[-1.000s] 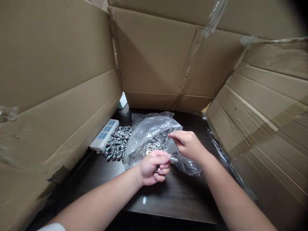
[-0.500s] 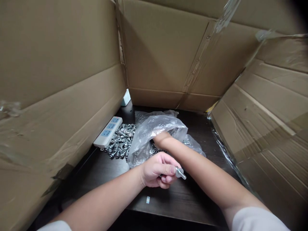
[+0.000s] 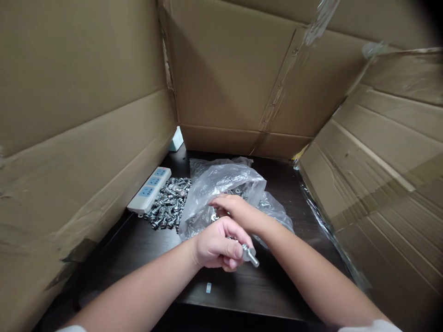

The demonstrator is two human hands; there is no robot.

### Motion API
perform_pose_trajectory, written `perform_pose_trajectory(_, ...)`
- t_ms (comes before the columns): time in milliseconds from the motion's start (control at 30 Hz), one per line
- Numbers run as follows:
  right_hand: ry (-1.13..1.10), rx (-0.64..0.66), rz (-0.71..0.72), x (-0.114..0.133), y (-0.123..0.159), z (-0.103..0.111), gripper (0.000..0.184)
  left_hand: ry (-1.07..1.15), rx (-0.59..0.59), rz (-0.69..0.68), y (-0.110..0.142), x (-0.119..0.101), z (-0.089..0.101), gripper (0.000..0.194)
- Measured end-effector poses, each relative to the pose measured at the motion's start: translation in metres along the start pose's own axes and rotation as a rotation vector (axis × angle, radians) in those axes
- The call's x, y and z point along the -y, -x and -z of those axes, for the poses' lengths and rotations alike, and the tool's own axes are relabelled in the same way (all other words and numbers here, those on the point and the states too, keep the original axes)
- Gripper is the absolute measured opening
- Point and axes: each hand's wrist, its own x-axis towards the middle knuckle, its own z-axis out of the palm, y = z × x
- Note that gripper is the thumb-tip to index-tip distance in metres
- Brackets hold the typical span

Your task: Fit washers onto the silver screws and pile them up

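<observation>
My left hand is closed on a silver bolt. The bolt's wide round collar and threaded shank stick out past the thumb, pointing down and right. Just behind it, my right hand is at the mouth of a clear plastic bag, its fingers bent to the left. At those fingertips is a small metal ring, a nut or a washer; I cannot tell which. More small metal rings show inside the bag. The left hand partly covers the bag's near edge.
A pile of bolts lies left of the bag, against a white power strip. Cardboard walls enclose the dark table at the left, back and right. A small pale scrap lies near the front edge.
My right hand has come out of the bag towards me, with a small metal ring now showing at its fingertips. My left hand still holds the bolt; the view has shifted slightly.
</observation>
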Motion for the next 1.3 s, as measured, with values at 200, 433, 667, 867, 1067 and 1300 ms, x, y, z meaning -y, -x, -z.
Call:
perform_pose_trajectory(200,-0.721,-0.299,-0.175,0.01,0.053,0.036,0.012,-0.022,-0.074,-0.073,-0.002,-0.004,0.001,0.03)
perform_pose_trajectory(433,-1.049,-0.484,-0.313,-0.008,0.083,0.028,0.02,-0.173,-0.521,-0.294,-0.019,-0.01,-0.005,0.027)
perform_pose_trajectory(667,-1.062,-0.56,-0.317,-0.01,0.081,0.008,0.017,-0.378,-0.718,-0.338,-0.023,-0.003,-0.001,0.035)
perform_pose_trajectory(867,-0.813,-0.648,-0.26,0.0,0.08,0.01,0.012,-0.524,-0.778,-0.345,-0.023,0.0,-0.003,0.035)
perform_pose_trajectory(1067,-0.688,-0.635,-0.207,0.0,0.083,0.008,0.011,-0.559,-0.789,-0.377,-0.024,0.002,0.0,0.031)
perform_pose_trajectory(1300,-0.62,-0.617,-0.21,-0.005,0.084,0.005,0.012,-0.564,-0.742,-0.372,-0.025,0.003,0.0,0.027)
